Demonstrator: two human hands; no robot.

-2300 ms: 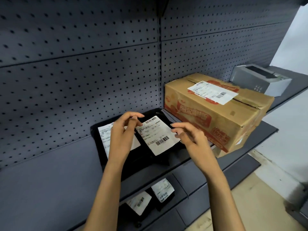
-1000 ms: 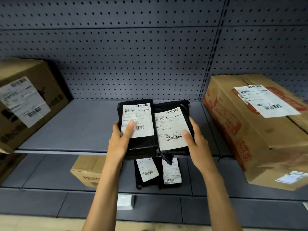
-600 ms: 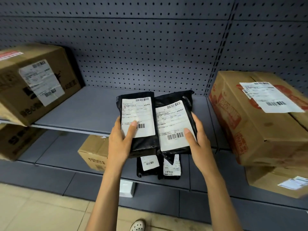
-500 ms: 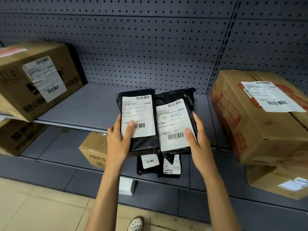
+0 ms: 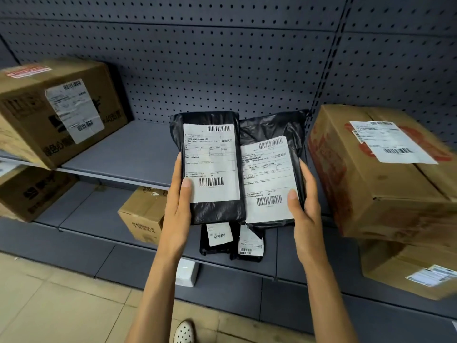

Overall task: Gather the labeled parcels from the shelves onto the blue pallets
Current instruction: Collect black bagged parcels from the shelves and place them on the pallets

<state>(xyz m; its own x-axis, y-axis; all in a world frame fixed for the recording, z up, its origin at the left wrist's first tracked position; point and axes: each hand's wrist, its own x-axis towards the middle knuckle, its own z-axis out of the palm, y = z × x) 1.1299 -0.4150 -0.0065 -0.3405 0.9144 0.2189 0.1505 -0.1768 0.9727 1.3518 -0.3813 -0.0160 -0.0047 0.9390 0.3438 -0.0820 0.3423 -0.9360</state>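
1. Parcels are coming away from the shelf: against half a second ago, the two black labeled bags are sitting higher in view and the left one has slid up past its neighbour, both now held in the air in front of the middle shelf point(image 5: 128, 154).
2. The left hand point(image 5: 176, 209) is gripping the left black parcel point(image 5: 210, 169), thumb pressing on its label; the right hand point(image 5: 305, 209) is gripping the right black parcel point(image 5: 269, 179) the same way.
3. By my reading, the pick is finished and the carry to the blue pallets, nowhere in view, is beginning.
4. The big carton point(image 5: 380, 174) is standing just beside the right wrist, its corner the nearest edge.
5. The left carton point(image 5: 59, 110) is standing well apart.
6. Two more black bags point(image 5: 231, 240) are waiting on the lower shelf.
7. Open floor point(image 5: 49, 305) behind is leaving room for backing out.
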